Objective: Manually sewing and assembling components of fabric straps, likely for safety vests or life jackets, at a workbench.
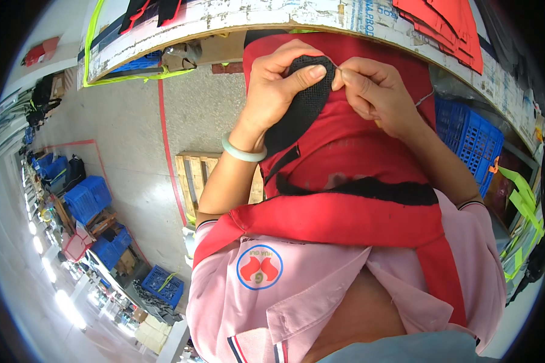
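A black mesh fabric piece [301,114], rounded at its upper end, is gripped by my left hand [274,81] with the thumb pressed flat on its face. Its lower part hangs over the red apron [357,139] on my lap. Just to the right, my right hand [372,91] has thumb and forefinger pinched together at the upper right edge of the piece. A thin strand runs between that edge and these fingertips. Whether a needle is in the pinch is too small to tell. A pale thread [427,98] shows beyond the right wrist.
A worn white worktable [309,15] curves across the top, bearing red sheets [445,27] at right and black-and-red pieces [151,12] at left. A blue crate [469,136] stands by my right arm. A wooden pallet [194,175] and several blue crates [88,198] are on the left floor.
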`<state>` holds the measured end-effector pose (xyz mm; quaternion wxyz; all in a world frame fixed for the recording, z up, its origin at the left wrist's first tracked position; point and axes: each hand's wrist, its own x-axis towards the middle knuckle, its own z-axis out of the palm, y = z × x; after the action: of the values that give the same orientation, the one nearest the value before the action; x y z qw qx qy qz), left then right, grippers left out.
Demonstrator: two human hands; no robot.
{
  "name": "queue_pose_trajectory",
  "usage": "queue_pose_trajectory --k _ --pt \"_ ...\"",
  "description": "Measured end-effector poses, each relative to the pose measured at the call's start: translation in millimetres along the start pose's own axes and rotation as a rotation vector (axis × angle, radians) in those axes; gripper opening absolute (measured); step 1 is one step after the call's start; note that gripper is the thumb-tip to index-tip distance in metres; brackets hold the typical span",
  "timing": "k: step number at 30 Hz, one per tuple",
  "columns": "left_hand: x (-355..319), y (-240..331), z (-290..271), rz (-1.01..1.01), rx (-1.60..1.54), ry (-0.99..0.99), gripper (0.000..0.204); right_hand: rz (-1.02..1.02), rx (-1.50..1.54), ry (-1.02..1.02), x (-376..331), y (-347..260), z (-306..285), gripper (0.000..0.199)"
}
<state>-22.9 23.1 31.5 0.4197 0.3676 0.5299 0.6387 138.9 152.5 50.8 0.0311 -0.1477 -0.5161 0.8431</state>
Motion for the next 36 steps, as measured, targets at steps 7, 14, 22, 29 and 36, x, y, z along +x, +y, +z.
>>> queue_pose_trajectory --k 7,14,22,29,36 --pt "-1 0 1 -0.176 -0.141 0.079 0.015 0.075 -0.294 -0.053 15 -16 -15 0.024" --pt "-5 -5 -8 -0.026 0.101 0.052 0.014 0.026 -0.884 -0.075 2 -46 -20 0.017" --pt "-4 3 -3 0.095 0.328 -0.072 0.015 -0.026 -0.965 -0.121 6 -51 -5 0.016" --pt "-5 -5 0 0.077 0.371 -0.111 0.013 -0.149 -1.012 -0.105 5 -26 -14 0.016" --pt "-1 -10 1 0.107 0.260 -0.014 0.012 0.177 -0.325 -0.016 4 -17 -11 0.021"
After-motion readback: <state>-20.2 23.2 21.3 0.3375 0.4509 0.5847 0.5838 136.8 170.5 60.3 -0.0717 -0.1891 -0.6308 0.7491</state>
